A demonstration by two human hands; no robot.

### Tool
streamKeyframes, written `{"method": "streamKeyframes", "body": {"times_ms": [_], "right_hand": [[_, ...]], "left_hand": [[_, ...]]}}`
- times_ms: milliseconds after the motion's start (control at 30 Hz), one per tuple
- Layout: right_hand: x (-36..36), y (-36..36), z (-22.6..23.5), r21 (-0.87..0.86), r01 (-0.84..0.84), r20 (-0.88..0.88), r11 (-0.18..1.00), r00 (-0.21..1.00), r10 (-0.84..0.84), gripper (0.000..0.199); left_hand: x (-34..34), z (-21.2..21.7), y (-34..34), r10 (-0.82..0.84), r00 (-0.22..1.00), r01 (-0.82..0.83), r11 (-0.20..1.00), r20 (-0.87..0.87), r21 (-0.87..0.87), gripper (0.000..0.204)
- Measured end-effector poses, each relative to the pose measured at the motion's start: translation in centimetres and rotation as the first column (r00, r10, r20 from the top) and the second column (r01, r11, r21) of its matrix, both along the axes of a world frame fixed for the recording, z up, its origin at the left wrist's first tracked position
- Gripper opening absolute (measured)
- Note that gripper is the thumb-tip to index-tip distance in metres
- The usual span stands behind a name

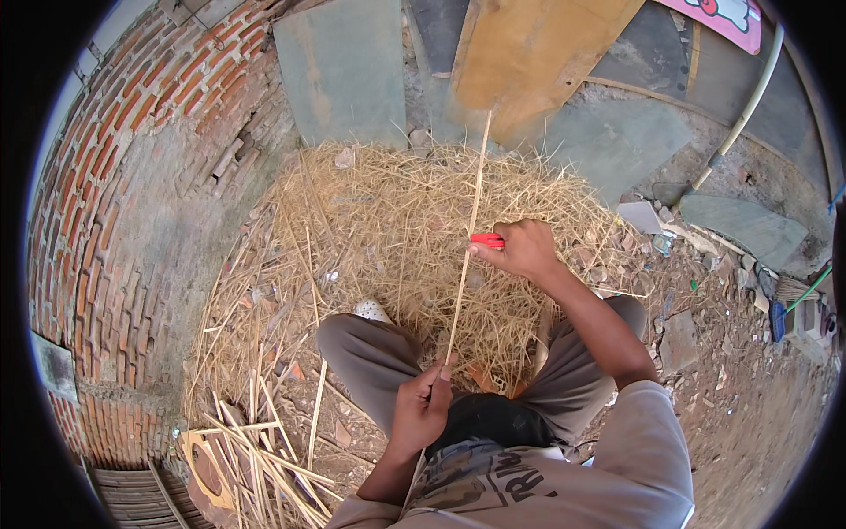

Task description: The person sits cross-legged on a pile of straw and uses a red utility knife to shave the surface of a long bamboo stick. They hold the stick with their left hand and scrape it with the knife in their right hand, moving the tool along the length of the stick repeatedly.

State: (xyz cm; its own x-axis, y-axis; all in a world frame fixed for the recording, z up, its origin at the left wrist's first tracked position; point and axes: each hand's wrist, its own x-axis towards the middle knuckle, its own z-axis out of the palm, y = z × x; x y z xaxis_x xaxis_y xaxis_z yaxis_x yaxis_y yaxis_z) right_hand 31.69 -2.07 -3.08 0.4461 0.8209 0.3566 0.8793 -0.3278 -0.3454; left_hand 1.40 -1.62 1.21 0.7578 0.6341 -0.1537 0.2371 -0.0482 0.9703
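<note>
A long thin bamboo strip (471, 212) runs from my lap up toward the boards at the top. My left hand (420, 407) grips its near end, just above my lap. My right hand (522, 248) is farther along the strip, closed on a small red-handled tool (486, 239) pressed against the strip's side. Under both hands lies a big heap of dry straw-like shavings (388, 220). My bent knees in grey trousers (366, 353) frame the strip.
A curved brick wall (150, 167) stands on the left. Cut bamboo strips (264, 450) lie at the lower left. Grey and wooden boards (529, 53) lean at the top, a white pipe (745, 110) at the right, and rubble covers the ground (705, 309).
</note>
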Motion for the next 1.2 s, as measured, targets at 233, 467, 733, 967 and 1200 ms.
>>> {"method": "streamKeyframes", "body": {"times_ms": [233,467,733,967,1200], "right_hand": [[5.3,0.6,-1.4,0.062,0.210,0.053,0.976,0.976,-0.213,0.072],[10.6,-0.5,-2.2,-0.192,0.539,-0.143,0.820,0.811,-0.567,0.081],[1.0,-1.5,0.5,0.161,0.117,-0.330,0.980,0.942,-0.058,0.069],[-9.9,-1.3,1.3,0.197,-0.405,0.021,0.893,0.912,0.409,0.061],[-6.6,-0.4,-0.4,0.181,-0.244,0.010,0.953,0.969,0.246,0.064]], "left_hand": [[-1.1,0.8,-1.6,-0.113,0.992,0.114,0.993,-0.050,0.017,0.030],[-3.1,1.5,-1.8,-0.176,0.983,0.172,0.983,-0.061,-0.070,0.028],[-4.6,0.7,1.2,0.129,0.990,-0.096,0.918,0.062,-0.385,0.035],[-2.1,2.6,1.2,0.128,0.992,-0.124,0.970,0.007,-0.209,0.031],[-0.8,1.4,1.2,0.075,0.997,-0.077,0.996,-0.035,-0.045,0.029]]}}
